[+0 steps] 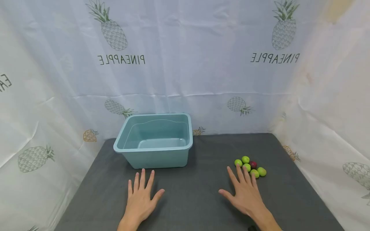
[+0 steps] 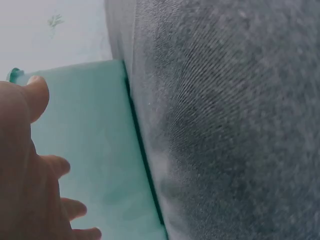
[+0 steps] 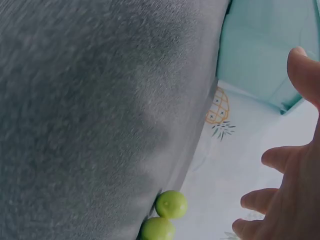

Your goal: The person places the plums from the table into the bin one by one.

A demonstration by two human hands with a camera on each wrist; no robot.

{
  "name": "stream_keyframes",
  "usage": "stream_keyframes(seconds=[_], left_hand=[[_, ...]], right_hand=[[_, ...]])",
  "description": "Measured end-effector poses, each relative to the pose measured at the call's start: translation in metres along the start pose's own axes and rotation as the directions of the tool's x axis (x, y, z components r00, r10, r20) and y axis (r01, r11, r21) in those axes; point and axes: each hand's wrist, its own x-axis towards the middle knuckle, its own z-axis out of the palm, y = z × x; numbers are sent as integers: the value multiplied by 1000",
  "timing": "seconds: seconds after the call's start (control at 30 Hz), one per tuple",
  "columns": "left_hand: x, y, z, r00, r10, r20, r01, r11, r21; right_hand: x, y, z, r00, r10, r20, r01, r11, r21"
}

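In the head view my left hand [image 1: 140, 201] is spread, palm down, with its fingertips just in front of a blue-green plastic basin [image 1: 156, 158]. The basin stands at the back left and its inside shows nothing in it. My right hand [image 1: 245, 196] is also spread, its fingertips overlapping a small cluster of round fruits in this view. Several are green, such as this green fruit [image 1: 261, 171], and one is a dark red fruit [image 1: 253, 165]. Two green fruits [image 3: 171, 204] show in the right wrist view, apart from the fingers. Neither hand holds anything.
A dark grey cloth [image 1: 208, 179] covers the table. White curtains [image 1: 202, 64] printed with pineapples hang behind it and along both sides. A small black object [image 1: 252, 228] lies by my right wrist at the bottom edge.
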Motion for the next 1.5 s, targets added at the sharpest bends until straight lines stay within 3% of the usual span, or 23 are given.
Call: stream_keyframes(seconds=[0.47,0.67,0.8,0.97,1.07,1.23,1.37,1.5], left_hand=[[3,1,-18,999,19,-50,-21,999,-39],[5,-3,-27,989,52,-142,-60,997,-55],[8,-8,-34,955,86,-283,-110,991,-72],[14,-15,-45,881,122,-458,-183,979,-93],[18,-19,-53,842,132,-524,-215,972,-100],[26,-26,-67,800,111,-590,-236,962,-140],[36,-34,-78,780,72,-622,-245,949,-197],[46,-39,-85,790,1,-613,-222,933,-285]], right_hand=[[14,-16,-11,999,-31,-12,32,994,102],[24,-23,-15,999,-40,-16,42,989,145],[31,-28,-17,999,-41,-22,44,982,183],[39,-36,-20,999,-42,-30,48,969,241],[44,-41,-23,998,-48,-43,58,962,268],[53,-49,-29,996,-60,-61,76,949,306],[62,-54,-36,996,-59,-68,79,934,348],[68,-59,-41,997,-52,-65,74,913,402]])
